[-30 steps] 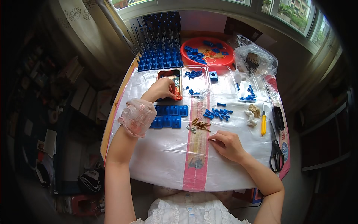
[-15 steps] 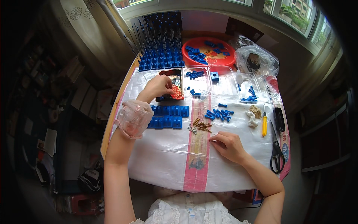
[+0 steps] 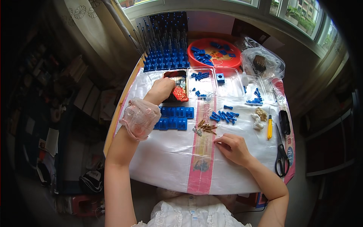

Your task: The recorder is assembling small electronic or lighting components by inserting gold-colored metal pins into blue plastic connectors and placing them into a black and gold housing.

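Black tray (image 3: 186, 82) beneath left hand (image 3: 162, 89) neighbours clear tray (image 3: 204, 84) of blue pieces (image 3: 200, 76).

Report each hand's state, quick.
Left hand: fingers curled over the dark tray; fingertips hidden, so grip cannot be told.
Right hand: half-curled on the white sheet; whether it pinches anything cannot be told.

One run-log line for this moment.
left hand: over black-red tray | right hand: on white sheet | nearby: brass-coloured pins
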